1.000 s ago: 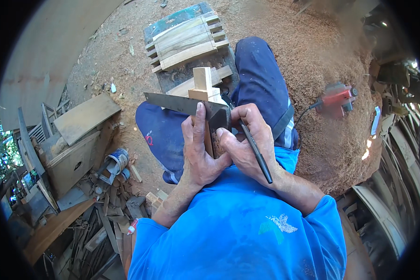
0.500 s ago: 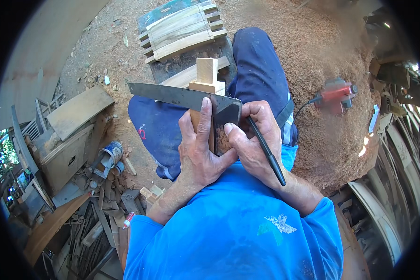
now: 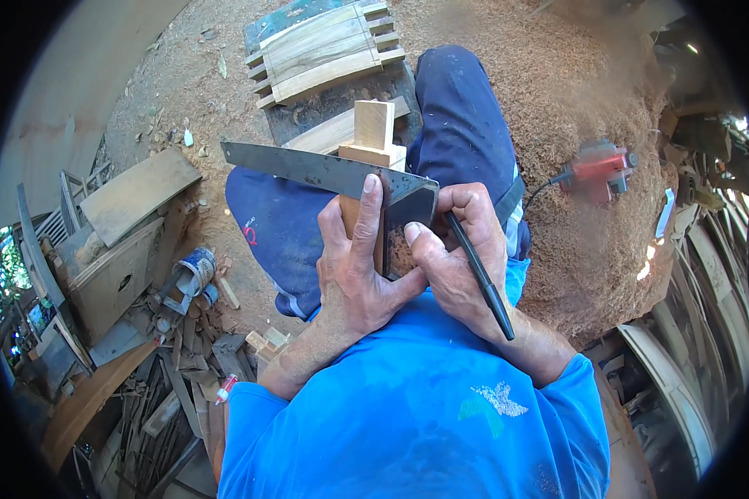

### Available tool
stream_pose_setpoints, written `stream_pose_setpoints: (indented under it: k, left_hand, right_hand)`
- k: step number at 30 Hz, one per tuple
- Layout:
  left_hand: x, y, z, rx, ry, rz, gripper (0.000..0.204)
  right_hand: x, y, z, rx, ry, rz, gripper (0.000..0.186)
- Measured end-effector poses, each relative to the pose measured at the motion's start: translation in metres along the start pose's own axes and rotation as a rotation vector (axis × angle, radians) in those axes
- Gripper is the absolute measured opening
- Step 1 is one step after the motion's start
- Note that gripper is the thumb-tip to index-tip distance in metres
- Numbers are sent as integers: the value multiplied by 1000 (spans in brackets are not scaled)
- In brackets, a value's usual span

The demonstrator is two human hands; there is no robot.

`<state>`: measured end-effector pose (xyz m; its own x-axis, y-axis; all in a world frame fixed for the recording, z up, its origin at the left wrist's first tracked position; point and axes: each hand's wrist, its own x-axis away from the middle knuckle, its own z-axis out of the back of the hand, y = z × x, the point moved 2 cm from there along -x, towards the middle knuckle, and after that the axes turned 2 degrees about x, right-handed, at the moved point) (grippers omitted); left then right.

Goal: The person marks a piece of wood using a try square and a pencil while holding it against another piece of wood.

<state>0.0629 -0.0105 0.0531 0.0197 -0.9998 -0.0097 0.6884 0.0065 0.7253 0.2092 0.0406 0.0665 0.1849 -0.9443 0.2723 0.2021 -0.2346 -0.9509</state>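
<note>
A metal square [image 3: 295, 163], with a long blade and darker stock, lies across an upright light wooden piece [image 3: 373, 125] between my knees. My left hand [image 3: 354, 274] grips the wood and square from the left, forefinger pressed on the blade. My right hand [image 3: 462, 258] is closed round a black pen [image 3: 483, 279], its thumb against the square's stock and its fingertips at the right edge. The lower end of the wooden piece is mostly hidden by the hands and square. A loose board [image 3: 320, 139] lies just behind.
A slatted wooden assembly [image 3: 320, 54] rests on a dark board beyond my knees. A red corded power tool [image 3: 595, 175] sits on sawdust at the right. Boards [image 3: 137, 195], a tub [image 3: 193, 273] and offcuts fill the left; long planks [image 3: 674, 391] line the right.
The square's blade shows more broadly across the view and its stock end has moved right, along with my right hand and pen. The surroundings appear shifted slightly up and left.
</note>
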Motion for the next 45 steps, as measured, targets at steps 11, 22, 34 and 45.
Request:
stream_pose_setpoints:
  k: [11, 22, 34, 45]
  left_hand:
    - [-1, 1, 0, 17, 15, -1, 118]
    - [-8, 4, 4, -8, 133, -85, 115]
    - [-39, 5, -15, -156, -220, -278, 102]
    - [-57, 5, -41, -197, -525, -351, 96]
  right_hand:
    - [1, 2, 0, -10, -2, 1, 30]
    - [2, 3, -1, 19, 38, 113, 34]
    - [-9, 19, 93, 44, 276, 349, 49]
    - [-41, 42, 96, 270, -5, 109, 25]
